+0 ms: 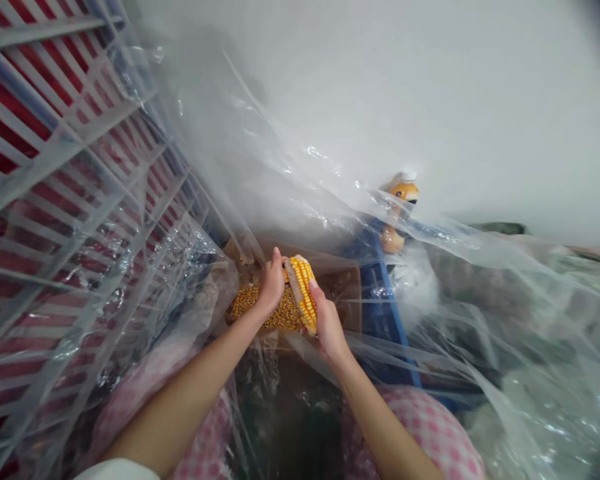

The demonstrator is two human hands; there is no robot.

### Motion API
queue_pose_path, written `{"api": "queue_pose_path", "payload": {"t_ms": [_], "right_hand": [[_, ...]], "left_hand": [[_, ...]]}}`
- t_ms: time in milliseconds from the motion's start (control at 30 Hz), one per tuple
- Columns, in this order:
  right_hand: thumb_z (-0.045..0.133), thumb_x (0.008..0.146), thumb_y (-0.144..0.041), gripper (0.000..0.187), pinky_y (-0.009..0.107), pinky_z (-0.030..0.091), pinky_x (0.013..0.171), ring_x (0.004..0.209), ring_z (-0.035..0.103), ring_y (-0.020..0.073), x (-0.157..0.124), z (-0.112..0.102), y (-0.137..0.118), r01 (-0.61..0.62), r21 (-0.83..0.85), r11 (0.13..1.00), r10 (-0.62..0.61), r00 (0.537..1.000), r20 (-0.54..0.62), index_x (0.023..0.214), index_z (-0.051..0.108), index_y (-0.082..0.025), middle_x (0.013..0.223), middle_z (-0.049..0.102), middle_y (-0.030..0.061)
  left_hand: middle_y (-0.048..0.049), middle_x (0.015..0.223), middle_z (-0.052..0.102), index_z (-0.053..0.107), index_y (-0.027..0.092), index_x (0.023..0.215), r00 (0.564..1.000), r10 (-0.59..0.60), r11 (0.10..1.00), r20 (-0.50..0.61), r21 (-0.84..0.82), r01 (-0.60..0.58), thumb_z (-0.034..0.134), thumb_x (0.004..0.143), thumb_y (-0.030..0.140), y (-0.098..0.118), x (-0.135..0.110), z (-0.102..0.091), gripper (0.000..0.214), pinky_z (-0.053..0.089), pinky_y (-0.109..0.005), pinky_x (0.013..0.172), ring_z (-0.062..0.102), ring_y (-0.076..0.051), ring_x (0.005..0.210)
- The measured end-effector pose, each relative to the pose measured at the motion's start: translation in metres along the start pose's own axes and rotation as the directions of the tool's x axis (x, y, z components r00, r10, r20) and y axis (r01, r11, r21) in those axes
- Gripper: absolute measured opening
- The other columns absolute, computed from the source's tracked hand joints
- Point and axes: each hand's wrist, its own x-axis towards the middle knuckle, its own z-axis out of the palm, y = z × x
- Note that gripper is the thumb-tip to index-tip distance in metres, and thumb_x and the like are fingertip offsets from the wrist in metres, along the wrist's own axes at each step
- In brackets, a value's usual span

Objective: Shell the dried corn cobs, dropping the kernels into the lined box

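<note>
Box [349, 287]: brown, open-topped; just ahead of the knees [425, 427], which are in pink check, presumably for easy reach.
Kernels [265, 310]: yellow, loose, spread inside the box.
Cob [307, 293]: one, yellow, tilted, above the box; a pale bare strip runs along its left side. Held there, it seems, so that anything loose drops in.
Right hand [329, 323]: over the box's right part; wrapped round the cob, thumb on the kernel rows, apparently to steady it.
Left hand [271, 287]: over the box's middle; fingers curled, thumb up, at the cob's bare edge; whether it grips cannot be told.
Sheet [300, 180]: clear plastic, around and beyond the box, perhaps to catch strays.
Crate [393, 300]: blue, just right of the box.
Bottle [405, 192]: white-capped, beyond the box, to its right.
Rack [35, 120]: pale slats over red, left of the box.
</note>
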Motion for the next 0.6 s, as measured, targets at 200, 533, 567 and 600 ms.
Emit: {"api": "queue_pose_path", "payload": {"t_ms": [200,533,567,600], "right_hand": [[0.051,0.069,-0.063,0.056,0.021,0.03,0.041,0.045,0.043,0.0108,0.006,-0.002,-0.009,-0.034,0.102,0.994,0.041,0.997,-0.068,0.08,0.066,-0.01,0.054,0.056,0.0033],[0.039,0.077,-0.063,0.055,0.022,0.032,0.052,0.056,0.045,0.0121,0.011,0.0,-0.007,0.118,-0.149,0.982,-0.142,0.976,-0.165,0.074,0.062,-0.013,0.063,0.057,0.0034],[0.04,0.077,-0.062,0.054,0.022,0.032,0.054,0.058,0.044,0.0121,0.011,0.001,-0.008,0.143,-0.199,0.97,-0.178,0.97,-0.168,0.073,0.061,-0.013,0.063,0.056,0.003],[0.041,0.077,-0.061,0.052,0.022,0.032,0.055,0.059,0.043,0.0121,0.01,0.001,-0.008,0.16,-0.242,0.957,-0.202,0.966,-0.162,0.071,0.06,-0.013,0.062,0.056,0.0024]], "left_hand": [[-0.0104,0.081,0.066,0.058,0.015,0.085,0.98,0.067,0.804,0.188,0.571,-0.165,0.036,0.087,0.032,0.007,0.015,-0.011,0.028,0.041,-0.03,0.075,0.06,-0.022,0.082],[-0.0108,0.105,0.064,0.06,0.016,0.098,0.925,-0.182,0.98,0.334,-0.02,0.2,0.023,0.087,0.052,0.013,-0.035,0.01,0.052,0.045,-0.032,0.079,0.059,-0.022,0.095],[-0.0105,0.107,0.063,0.06,0.016,0.099,0.949,-0.151,0.98,0.275,-0.081,0.18,0.026,0.087,0.051,0.011,-0.04,0.013,0.049,0.043,-0.03,0.082,0.057,-0.021,0.098],[-0.0102,0.109,0.062,0.06,0.017,0.099,0.972,-0.11,0.983,0.209,-0.124,0.138,0.029,0.087,0.049,0.008,-0.044,0.014,0.046,0.042,-0.029,0.085,0.056,-0.021,0.101]]}}
